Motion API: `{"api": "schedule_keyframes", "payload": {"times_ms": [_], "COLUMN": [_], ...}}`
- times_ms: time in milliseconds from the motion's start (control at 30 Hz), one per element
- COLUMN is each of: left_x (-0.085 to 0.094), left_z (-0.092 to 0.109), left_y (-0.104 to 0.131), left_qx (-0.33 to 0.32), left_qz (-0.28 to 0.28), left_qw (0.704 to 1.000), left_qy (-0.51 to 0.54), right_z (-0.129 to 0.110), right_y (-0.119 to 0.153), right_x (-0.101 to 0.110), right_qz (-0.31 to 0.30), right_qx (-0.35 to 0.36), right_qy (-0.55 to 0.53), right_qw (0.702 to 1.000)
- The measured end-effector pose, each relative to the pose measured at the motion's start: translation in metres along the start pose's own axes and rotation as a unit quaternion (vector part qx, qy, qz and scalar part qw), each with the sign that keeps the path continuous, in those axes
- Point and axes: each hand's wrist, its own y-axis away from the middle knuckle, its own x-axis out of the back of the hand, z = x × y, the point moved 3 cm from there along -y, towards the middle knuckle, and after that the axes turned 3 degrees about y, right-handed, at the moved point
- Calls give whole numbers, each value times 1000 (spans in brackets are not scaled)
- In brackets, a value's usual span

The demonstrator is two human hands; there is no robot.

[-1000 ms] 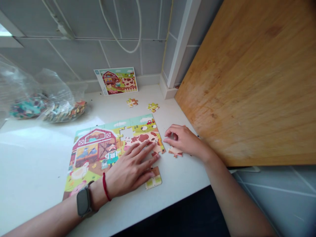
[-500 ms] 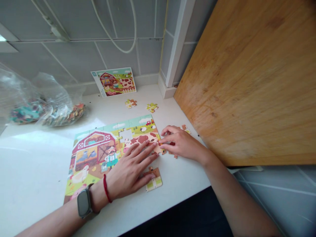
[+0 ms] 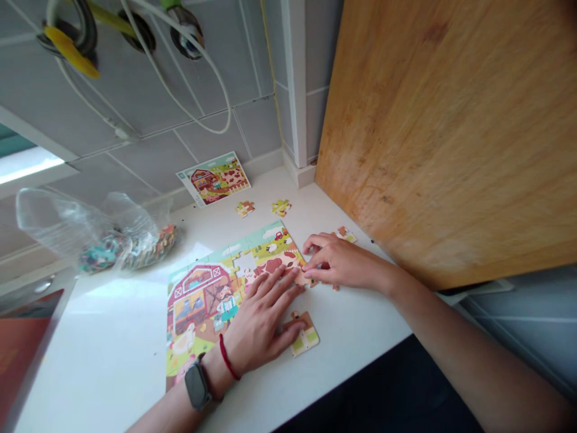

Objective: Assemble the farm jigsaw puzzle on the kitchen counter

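Observation:
A partly assembled farm jigsaw (image 3: 202, 294) lies on the white table, with a gap near its upper middle. Across its right part rests my left hand (image 3: 265, 319), palm down with fingers spread, the thumb over a corner piece (image 3: 306, 337). My right hand (image 3: 336, 260) is at the puzzle's right edge, its fingertips bent down onto the edge by the cow picture; whether a piece is between them is hidden. Partly under and beyond the right hand lie loose pieces (image 3: 346, 234). Two more pieces, a brown and green one (image 3: 245, 208) and a green one (image 3: 281, 207), lie above the puzzle.
The picture card (image 3: 214, 179) leans on the tiled wall. Clear plastic bags of pieces (image 3: 148, 243) sit at the left back. A wooden panel (image 3: 433, 150) bounds the table's right side. A white cable (image 3: 180, 108) hangs above.
The camera view has shifted, so the table and hands appear lower and further right. Both hands keep nearly the same places on the puzzle.

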Motion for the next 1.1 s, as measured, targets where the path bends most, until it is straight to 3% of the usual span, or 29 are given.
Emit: {"api": "schedule_keyframes", "payload": {"times_ms": [500, 733, 867, 1000, 1100], "left_x": [1, 14, 16, 18, 23], "left_z": [1, 12, 15, 20, 27], "left_y": [-1, 1, 3, 5, 9], "left_qx": [-6, -113, -139, -102, -29], "left_qz": [2, 98, 105, 119, 75], "left_qw": [1000, 987, 982, 986, 996], "left_qy": [-16, 52, 76, 58, 36], "right_z": [4, 12, 17, 22, 24], "right_y": [-1, -4, -4, -3, -3], "right_x": [-1, 14, 21, 24, 25], "right_qz": [10, 183, 245, 261, 260], "right_qx": [12, -52, -73, -81, -78], "right_qy": [0, -27, -43, -45, -36], "right_qw": [1000, 981, 966, 961, 962]}}
